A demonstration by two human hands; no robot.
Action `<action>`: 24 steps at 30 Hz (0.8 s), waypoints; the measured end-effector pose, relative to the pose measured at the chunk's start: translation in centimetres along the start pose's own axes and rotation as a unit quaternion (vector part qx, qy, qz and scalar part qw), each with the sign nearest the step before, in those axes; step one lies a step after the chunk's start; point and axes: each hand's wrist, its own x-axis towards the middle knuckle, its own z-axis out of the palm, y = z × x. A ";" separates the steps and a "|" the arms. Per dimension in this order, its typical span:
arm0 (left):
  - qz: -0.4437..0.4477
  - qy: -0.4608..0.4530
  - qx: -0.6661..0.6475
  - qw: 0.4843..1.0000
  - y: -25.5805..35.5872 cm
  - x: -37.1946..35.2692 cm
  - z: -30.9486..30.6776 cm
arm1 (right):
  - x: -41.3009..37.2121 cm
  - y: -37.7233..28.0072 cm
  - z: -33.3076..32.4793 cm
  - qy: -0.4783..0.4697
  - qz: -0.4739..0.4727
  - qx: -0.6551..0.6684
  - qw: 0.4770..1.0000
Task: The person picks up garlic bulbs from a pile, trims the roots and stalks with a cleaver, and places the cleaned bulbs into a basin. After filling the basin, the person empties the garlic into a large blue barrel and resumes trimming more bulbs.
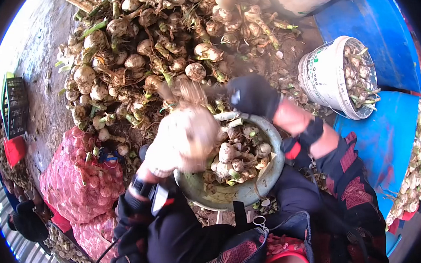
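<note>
Work your left hand (184,138) and right hand (254,97) low over the basin (217,198) beneath — blur hides whether either pinches anything.

Bright light (14,47) washes the grey, stained floor (48,108) on the left, smooth blue surfaces (359,21) standing out opposite.

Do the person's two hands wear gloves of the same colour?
No, the left hand wears a white glove, while the right hand wears a black glove.
</note>
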 end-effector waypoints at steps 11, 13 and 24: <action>0.107 0.037 -0.413 0.904 -1.2 3.1 -2.1 | 0.2 -3.6 -2.6 0.003 0.201 0.346 0.916; 0.185 -0.043 -0.353 0.916 -1.6 4.7 -2.4 | 0.3 -5.0 -1.9 0.009 0.152 0.456 0.877; 0.133 0.048 -0.281 0.949 -1.3 2.9 -0.8 | -0.1 -3.4 -1.5 0.038 0.239 0.481 0.843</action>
